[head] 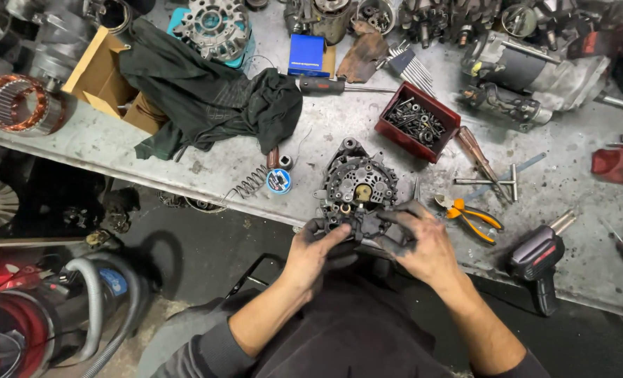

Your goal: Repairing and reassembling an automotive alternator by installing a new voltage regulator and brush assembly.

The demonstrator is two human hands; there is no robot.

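At the near edge of the bench (269, 140), the alternator rear housing (359, 183) sits right in front of the person, and both greasy hands are on a small black part (367, 224) at its near side. The left hand (316, 250) pinches the part's left end with fingertips, the right hand (423, 245) curls over its right end, gripping it too. The fingers cover most of that part, so its shape is hard to make out.

Packaging-wise: a flat blue box (306, 54) lies at the far side, a tan cardboard box (101, 73) sits far left, half buried under a dark green rag (206, 98), and a red tray of screws (418, 120) is just beyond the housing to the right. A little round blue-labelled reel (278, 180) lies left of the housing, next to a spring (252, 183).

Orange-handled pliers (474, 217) and a black soldering gun (539, 260) are to the right. The far row of motor parts is cut off by the frame, same with the red thing at the right edge.
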